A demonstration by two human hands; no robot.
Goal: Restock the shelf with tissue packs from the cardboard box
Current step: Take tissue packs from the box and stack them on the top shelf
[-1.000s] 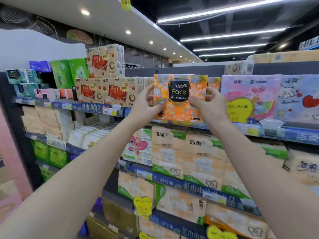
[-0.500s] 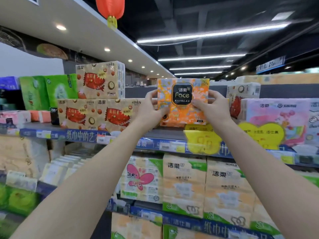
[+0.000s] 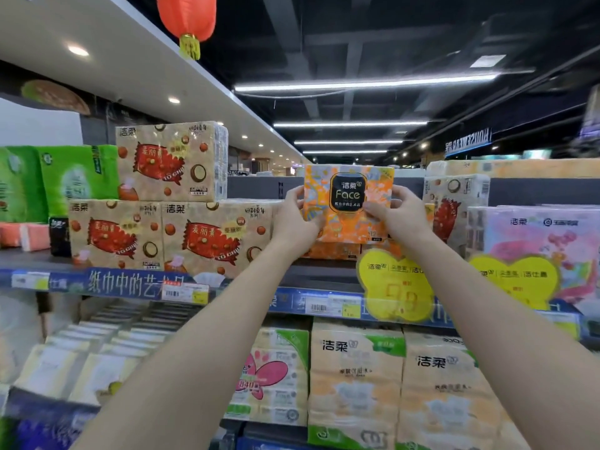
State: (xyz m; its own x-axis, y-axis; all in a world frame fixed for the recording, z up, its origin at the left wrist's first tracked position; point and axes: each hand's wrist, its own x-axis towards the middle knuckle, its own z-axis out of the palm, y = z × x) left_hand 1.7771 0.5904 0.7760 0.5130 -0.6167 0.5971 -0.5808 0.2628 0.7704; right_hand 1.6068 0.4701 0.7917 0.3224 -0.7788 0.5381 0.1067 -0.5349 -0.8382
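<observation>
Left hand [image 3: 293, 219], right hand [image 3: 400, 213] grip orange tissue pack [image 3: 349, 198] by side edges, fingers curled round it. Pack upright, just above top shelf [image 3: 316, 275], near shelf front edge; contact unclear.

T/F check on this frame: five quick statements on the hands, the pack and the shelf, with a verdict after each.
1. The left hand and the right hand both grip the orange Face pack. True.
2. The held pack is down at the lowest shelf. False: it is up at the top shelf, over another orange pack.
3. A red lantern hangs overhead, up and to the left. True.
4. The green packs stand right of the held pack. False: they stand far to its left.
5. A yellow heart-shaped tag hangs on the shelf edge below the held pack. True.
</observation>
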